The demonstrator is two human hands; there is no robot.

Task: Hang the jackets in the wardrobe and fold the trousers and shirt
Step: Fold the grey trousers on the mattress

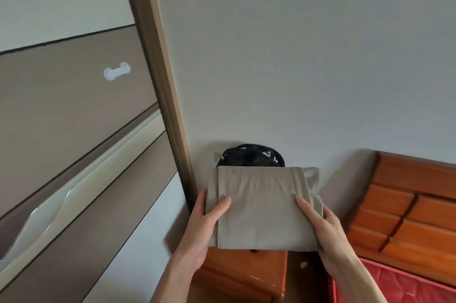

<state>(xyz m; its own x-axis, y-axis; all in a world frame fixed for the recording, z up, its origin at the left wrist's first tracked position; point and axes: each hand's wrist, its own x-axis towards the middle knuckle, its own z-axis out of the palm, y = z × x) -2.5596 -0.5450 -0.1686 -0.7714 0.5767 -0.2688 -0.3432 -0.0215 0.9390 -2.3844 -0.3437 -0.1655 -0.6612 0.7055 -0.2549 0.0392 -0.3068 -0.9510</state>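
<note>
A folded beige garment (261,206) is held flat between both hands, above an orange wooden bedside cabinet (246,270). My left hand (204,221) grips its left edge, thumb on top and fingers underneath. My right hand (320,223) grips the right edge the same way. Behind the garment lies a black item with white letters (251,156), resting against the wall. The wardrobe (74,130) fills the left side, its sliding door shut, with a brown frame post (162,76).
A white plastic hook (117,71) is stuck on the wardrobe door, and a long recessed handle (61,201) runs below it. An orange wooden headboard (414,204) and a red mattress (399,283) are at the lower right. A pale wall lies ahead.
</note>
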